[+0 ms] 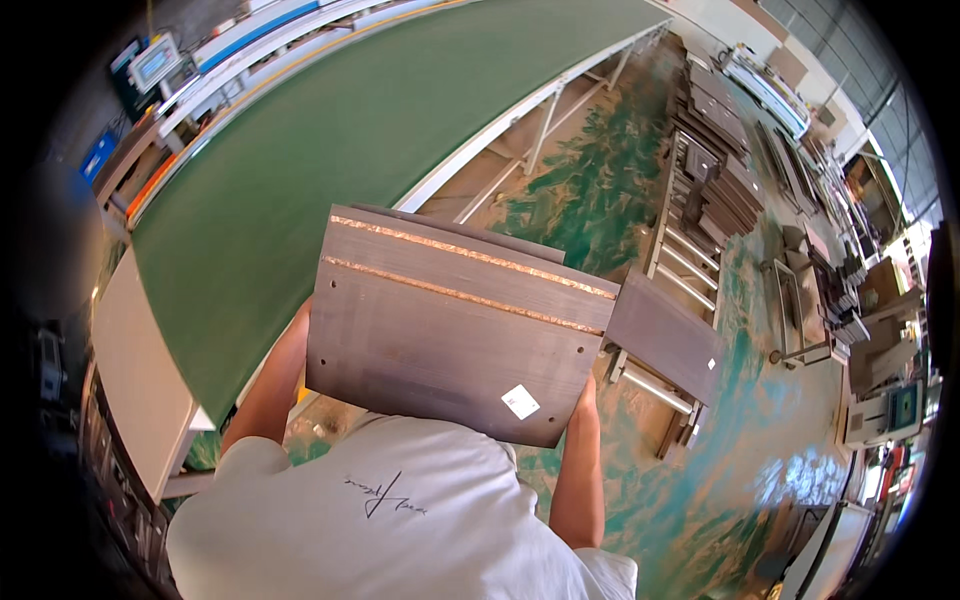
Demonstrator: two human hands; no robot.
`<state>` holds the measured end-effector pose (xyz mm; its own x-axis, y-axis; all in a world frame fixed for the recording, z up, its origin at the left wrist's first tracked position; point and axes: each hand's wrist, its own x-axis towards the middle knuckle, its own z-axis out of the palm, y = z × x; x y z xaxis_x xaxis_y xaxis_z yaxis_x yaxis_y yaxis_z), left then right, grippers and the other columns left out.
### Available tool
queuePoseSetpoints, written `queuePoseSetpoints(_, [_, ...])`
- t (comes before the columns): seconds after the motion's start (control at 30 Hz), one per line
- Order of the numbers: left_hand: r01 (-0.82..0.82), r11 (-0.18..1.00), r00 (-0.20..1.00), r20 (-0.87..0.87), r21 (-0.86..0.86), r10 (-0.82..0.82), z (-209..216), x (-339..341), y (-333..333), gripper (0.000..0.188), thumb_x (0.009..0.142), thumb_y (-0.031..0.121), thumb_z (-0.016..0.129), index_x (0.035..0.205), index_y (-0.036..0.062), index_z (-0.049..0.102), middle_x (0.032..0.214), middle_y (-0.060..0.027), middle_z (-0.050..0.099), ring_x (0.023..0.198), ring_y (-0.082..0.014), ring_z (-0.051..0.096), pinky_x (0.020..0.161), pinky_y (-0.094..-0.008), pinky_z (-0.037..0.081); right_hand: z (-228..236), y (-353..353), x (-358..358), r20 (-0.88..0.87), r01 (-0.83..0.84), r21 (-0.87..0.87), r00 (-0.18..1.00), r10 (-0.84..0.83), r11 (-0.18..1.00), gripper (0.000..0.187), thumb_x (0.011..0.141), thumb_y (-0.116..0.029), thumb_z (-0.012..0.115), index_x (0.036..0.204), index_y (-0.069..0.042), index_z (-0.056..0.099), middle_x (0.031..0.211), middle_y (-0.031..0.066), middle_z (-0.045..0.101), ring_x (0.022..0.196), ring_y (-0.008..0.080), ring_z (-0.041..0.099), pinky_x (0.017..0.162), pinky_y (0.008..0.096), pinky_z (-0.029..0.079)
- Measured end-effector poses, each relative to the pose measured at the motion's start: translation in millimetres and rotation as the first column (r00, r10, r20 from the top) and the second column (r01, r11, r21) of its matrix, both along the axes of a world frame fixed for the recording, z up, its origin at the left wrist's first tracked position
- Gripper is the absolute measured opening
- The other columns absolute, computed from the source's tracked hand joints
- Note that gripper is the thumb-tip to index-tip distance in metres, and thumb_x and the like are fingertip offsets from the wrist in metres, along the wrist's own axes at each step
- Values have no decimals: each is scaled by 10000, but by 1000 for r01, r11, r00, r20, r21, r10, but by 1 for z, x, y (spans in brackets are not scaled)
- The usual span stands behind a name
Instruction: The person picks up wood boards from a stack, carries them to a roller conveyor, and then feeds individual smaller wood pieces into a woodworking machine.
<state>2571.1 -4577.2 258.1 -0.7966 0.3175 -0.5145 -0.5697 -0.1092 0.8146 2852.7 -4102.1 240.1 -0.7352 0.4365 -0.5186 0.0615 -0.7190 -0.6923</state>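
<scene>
A brown wood-look panel (450,340) is held up in front of my chest, tilted, its broad face toward me. Two grooves with rough, pale chipboard showing run across its upper part. Small round holes sit near its corners, and a white label (520,402) is stuck low on the right. Behind its top edge, the edge of another brown panel (470,233) shows. My left hand (303,318) grips the left side and my right hand (587,392) the right side. Most of the fingers are hidden behind the board.
A wide green conveyor belt (330,130) stretches along the left and ahead. To the right, a roller conveyor (688,262) carries a labelled brown panel (665,335) and stacks of panels (730,200). A trolley (800,350) stands farther right. The green floor (600,160) is dusty.
</scene>
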Motion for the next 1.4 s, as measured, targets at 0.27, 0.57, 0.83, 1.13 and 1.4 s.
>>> queuePoseSetpoints(0.27, [52, 999, 998, -25, 3, -52, -34, -172, 172, 502, 948, 429, 564, 1195, 4, 669, 1066, -154, 726, 885, -285, 724, 777, -425, 601, -15, 161, -111, 78, 115, 39, 990, -118, 993, 595, 1024, -502, 494, 1365, -22, 579, 1239, 122, 677, 1042, 258, 675, 897, 386, 556])
queuePoseSetpoints(0.57, [-79, 996, 997, 2, 29, 79, -35, -315, 384, 564, 991, 449, 503, 1280, -20, 622, 1133, -152, 712, 961, -305, 708, 851, -457, 590, -11, 399, -309, 132, -19, -36, 991, 24, 999, 658, 1020, -584, 471, 1366, -40, 603, 1261, 101, 671, 1069, 234, 658, 911, 363, 536])
queuePoseSetpoints(0.83, [-76, 997, 996, -56, 16, 77, -43, -482, 606, 595, 991, 494, 485, 1264, -15, 627, 1141, -155, 705, 953, -292, 712, 825, -429, 599, -11, 614, -492, 72, -2, -119, 997, 10, 993, 634, 1048, -557, 414, 1365, -40, 600, 1271, 110, 666, 1086, 246, 654, 921, 383, 542])
queuePoseSetpoints(1.13, [192, 981, 981, 19, 4, -192, -27, -705, 917, 512, 984, 407, 535, 1261, -15, 617, 1146, -151, 698, 955, -280, 713, 789, -432, 613, -6, 842, -606, 131, 232, -100, 967, -219, 968, 640, 1045, -560, 422, 1382, -42, 588, 1289, 111, 665, 1089, 252, 666, 929, 387, 542])
queuePoseSetpoints(1.4, [332, 942, 943, 15, 34, -333, -11, -839, 1178, 525, 961, 411, 560, 1271, -8, 617, 1157, -162, 695, 991, -294, 704, 833, -457, 600, -9, 1087, -735, 145, 161, -110, 979, -144, 981, 553, 1046, -472, 474, 1384, -47, 578, 1273, 120, 666, 1052, 240, 670, 874, 371, 559])
